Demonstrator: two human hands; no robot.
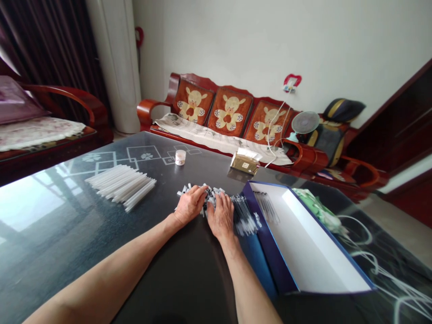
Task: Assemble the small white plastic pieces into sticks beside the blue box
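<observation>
A heap of small white and black pieces (pixel 218 191), like pen caps or plugs, lies on the dark glossy table in front of me. My left hand (pixel 191 205) is at the heap's left side with its fingers curled together; whatever they pinch is too small to make out. Laid over the right part of the heap is my right hand (pixel 222 216), fingers stretched and thumb apart. Just right of it rests a bunch of thin pen refills (pixel 245 217) with dark ends. White pen barrels (pixel 119 184) lie side by side in a stack to the left.
A long blue box (pixel 310 243) with a white inside stands on the right, several refills (pixel 267 206) in it. Beyond are a tissue box (pixel 245 163) and a small round jar (pixel 180 157). A green plastic bag (pixel 319 209) and white cords (pixel 391 274) lie far right.
</observation>
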